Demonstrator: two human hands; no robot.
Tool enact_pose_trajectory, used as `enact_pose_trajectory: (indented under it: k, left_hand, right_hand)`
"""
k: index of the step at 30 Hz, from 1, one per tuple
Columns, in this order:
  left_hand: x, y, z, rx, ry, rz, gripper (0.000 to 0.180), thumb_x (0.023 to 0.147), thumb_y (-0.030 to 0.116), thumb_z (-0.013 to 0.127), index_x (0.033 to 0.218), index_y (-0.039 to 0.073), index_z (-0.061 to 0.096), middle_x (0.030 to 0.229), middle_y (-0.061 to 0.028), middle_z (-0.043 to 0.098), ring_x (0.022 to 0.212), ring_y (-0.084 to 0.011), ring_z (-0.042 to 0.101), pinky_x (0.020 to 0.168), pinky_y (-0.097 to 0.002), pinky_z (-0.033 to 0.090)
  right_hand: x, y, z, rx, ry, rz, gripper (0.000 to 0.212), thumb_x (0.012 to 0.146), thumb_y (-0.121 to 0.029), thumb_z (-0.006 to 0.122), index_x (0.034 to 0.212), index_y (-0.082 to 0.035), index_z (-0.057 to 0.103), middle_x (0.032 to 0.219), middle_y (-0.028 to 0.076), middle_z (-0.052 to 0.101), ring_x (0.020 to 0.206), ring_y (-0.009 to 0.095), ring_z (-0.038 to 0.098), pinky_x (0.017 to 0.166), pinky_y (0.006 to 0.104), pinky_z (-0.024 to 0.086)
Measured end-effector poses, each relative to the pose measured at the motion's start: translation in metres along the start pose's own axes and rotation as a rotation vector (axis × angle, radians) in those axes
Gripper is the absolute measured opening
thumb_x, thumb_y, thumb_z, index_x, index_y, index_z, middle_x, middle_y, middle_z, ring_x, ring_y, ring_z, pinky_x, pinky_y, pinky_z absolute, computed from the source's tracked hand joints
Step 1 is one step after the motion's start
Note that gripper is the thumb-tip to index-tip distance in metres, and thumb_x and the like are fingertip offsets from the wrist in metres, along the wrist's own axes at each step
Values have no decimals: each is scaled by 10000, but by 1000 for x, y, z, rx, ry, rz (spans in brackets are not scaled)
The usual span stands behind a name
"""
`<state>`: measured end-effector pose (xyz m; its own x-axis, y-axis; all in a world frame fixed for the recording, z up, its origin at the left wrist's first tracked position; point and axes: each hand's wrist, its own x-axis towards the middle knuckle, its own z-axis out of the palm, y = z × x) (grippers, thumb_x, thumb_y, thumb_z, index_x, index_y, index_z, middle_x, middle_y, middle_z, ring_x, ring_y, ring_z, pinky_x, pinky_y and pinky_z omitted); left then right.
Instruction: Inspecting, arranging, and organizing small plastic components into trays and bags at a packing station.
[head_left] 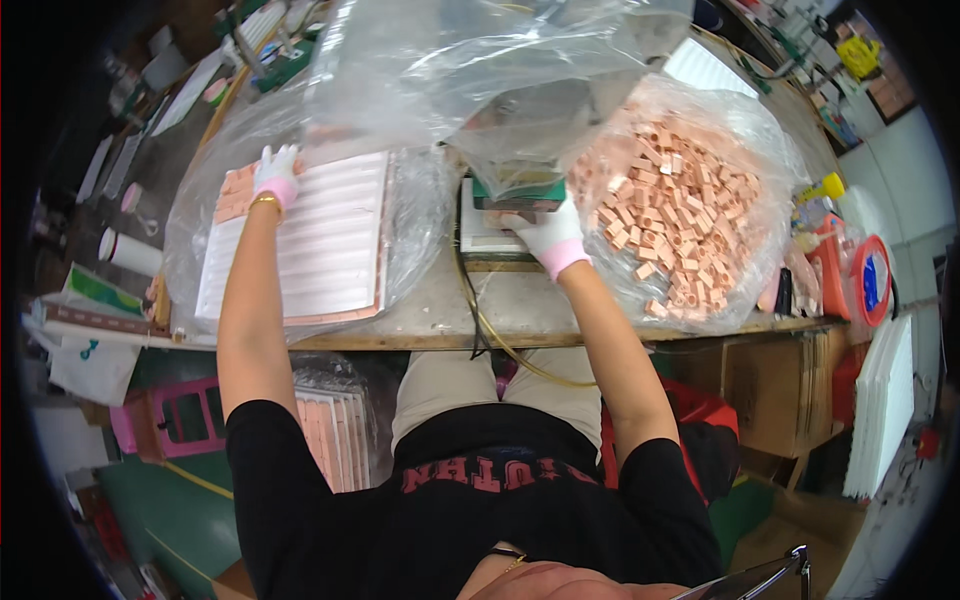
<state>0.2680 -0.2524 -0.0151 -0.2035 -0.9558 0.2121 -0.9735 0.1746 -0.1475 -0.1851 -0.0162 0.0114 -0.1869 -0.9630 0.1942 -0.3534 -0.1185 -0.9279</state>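
Note:
My left hand (277, 176), in a white glove with a pink cuff, lies at the far left part of a white ridged foam tray (335, 235), fingers stretched out. Small pink blocks (235, 193) line the tray's upper left corner beside it. My right hand (550, 232), gloved alike, is at a small machine with a green block (520, 193). Its fingers are bent under the green part, partly hidden; a pinkish bit shows by the fingertips, too small to make out. To its right, a heap of hollow pink blocks (690, 215) lies in a clear plastic bag.
Clear plastic sheeting (480, 70) hangs over the machine. A cable and a yellowish hose (505, 345) run over the wooden table's front edge (420, 341). A red-rimmed basket (868, 280) stands at the right. Below are stacked trays (335, 435) and cardboard boxes (775, 390).

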Motion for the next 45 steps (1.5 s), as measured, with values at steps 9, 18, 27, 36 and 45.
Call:
enact_pose_trajectory:
  k: [9,18,27,36,45]
  left_hand:
    - [-24,28,-57,7,79,16,315,807,91,585,1121,88,605,1023,-143,630,1053,-339,555,909,-432,440]
    - [-140,225,-122,-1530,-264,-33,245,889,151,598,1120,68,595,998,-27,613,950,-127,582,830,-266,483]
    - [-214,303,-108,-1378,-381,227,429,824,241,604,1222,88,563,935,-126,661,789,-184,656,756,-299,508]
    - [-211,325,-113,-1177,-42,472,403,847,148,555,1240,71,513,1149,-167,549,1059,-332,535,889,-399,442]
    - [-220,322,-128,-676,-416,559,216,800,110,597,1006,53,574,968,-150,579,910,-342,595,794,-430,485]
  right_hand:
    - [-8,44,-119,-1101,-33,1,200,777,-132,597,964,-137,667,946,117,616,921,315,593,796,418,490]
    - [-14,62,-107,-1140,-157,-138,229,712,-173,651,908,-73,590,1025,163,562,1028,369,524,861,440,473]
    - [-49,26,-104,-21,190,67,340,812,-82,671,1138,-14,602,981,144,621,895,255,596,805,318,469]
    - [-73,-23,-56,-406,-391,-102,515,827,-67,658,1310,-24,484,1157,154,610,958,243,612,863,323,461]
    - [-81,-34,-41,-724,-677,-299,703,694,-53,741,1338,-48,458,947,154,624,861,322,584,772,387,469]
